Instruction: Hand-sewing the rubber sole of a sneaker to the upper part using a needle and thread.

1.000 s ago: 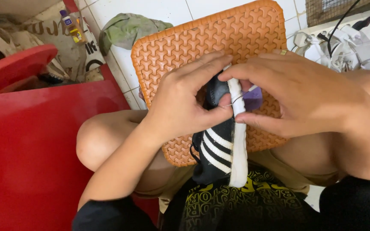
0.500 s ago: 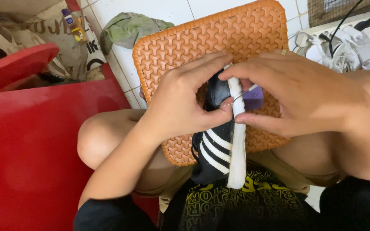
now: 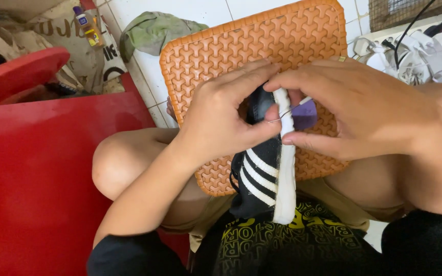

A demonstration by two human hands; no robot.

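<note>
Comparing the head view with the pictures of a second ago, almost nothing is seen to have shifted: the grip is held as before, so the stitching is judged to be mid-stroke. The black shoe (image 3: 262,174), with white stripes and a white sole edge, is kept on the lap over an orange woven mat (image 3: 262,51). It is clamped by the left hand (image 3: 226,120) from nine o'clock. A needle (image 3: 282,115) is pinched by the right hand (image 3: 364,112) at three o'clock, beside a purple object (image 3: 304,115).

floor: I'm seeing white tiles (image 3: 190,10) lying under everything
left: a red table (image 3: 37,168) is filling my view
corner: a mesh crate (image 3: 405,10) is sitting
</note>
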